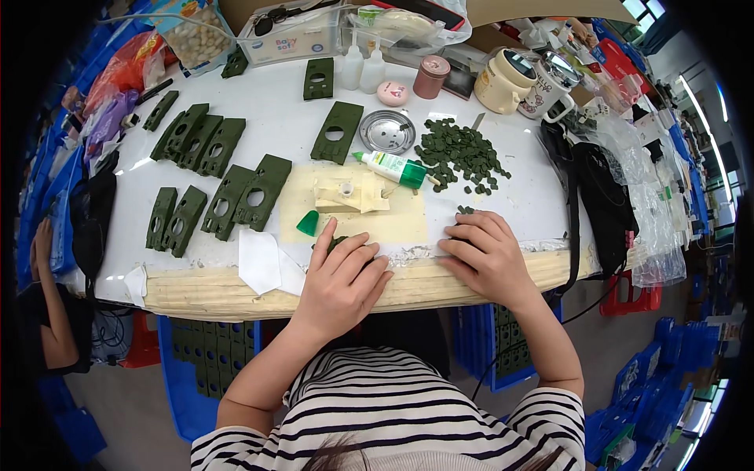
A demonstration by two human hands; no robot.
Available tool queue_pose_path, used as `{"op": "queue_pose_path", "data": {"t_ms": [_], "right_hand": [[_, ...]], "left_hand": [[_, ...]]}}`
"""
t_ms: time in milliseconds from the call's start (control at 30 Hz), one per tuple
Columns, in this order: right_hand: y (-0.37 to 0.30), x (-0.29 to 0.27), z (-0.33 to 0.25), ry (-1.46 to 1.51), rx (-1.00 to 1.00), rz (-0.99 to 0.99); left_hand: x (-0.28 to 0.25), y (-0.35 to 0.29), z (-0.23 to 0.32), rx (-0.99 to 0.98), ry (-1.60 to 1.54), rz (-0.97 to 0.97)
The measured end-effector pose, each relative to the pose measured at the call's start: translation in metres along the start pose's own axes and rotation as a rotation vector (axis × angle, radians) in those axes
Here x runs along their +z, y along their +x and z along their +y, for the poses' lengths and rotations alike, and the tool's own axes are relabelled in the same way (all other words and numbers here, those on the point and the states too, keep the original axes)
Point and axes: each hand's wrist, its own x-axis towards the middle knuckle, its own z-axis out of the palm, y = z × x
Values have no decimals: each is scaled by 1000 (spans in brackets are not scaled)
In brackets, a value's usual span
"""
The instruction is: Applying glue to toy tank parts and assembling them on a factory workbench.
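Observation:
My left hand (339, 284) rests at the front of the white table with its fingers spread. Dark green bits (339, 242) show between and under those fingers; their shape is mostly hidden. My right hand (488, 257) lies to the right with fingers stretched out, and a small dark green piece (465, 209) sits just beyond its fingertips. Ahead of the left hand are a green cap (308, 223) and a taped block (352, 194) on a cream mat (294, 196). Beyond that lies a white glue bottle (393, 167) with a green end, beside a heap of small green pieces (463, 151).
Several green toy tank hull parts (263, 192) stand on the left. A metal dish (387, 132), white squeeze bottles (351, 64) and mugs (505, 81) are farther back. White paper (259, 263) lies at the padded front edge (212, 289). A black bag (601, 200) hangs at right.

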Motion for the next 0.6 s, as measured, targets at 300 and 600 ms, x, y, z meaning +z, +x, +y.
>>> {"op": "queue_pose_path", "data": {"t_ms": [300, 600], "right_hand": [[-23, -35, 32, 86, 218, 277], [-17, -18, 20, -1, 138, 230]], "left_hand": [[-26, -30, -3, -25, 45, 197], [-45, -47, -26, -87, 203, 50]]}}
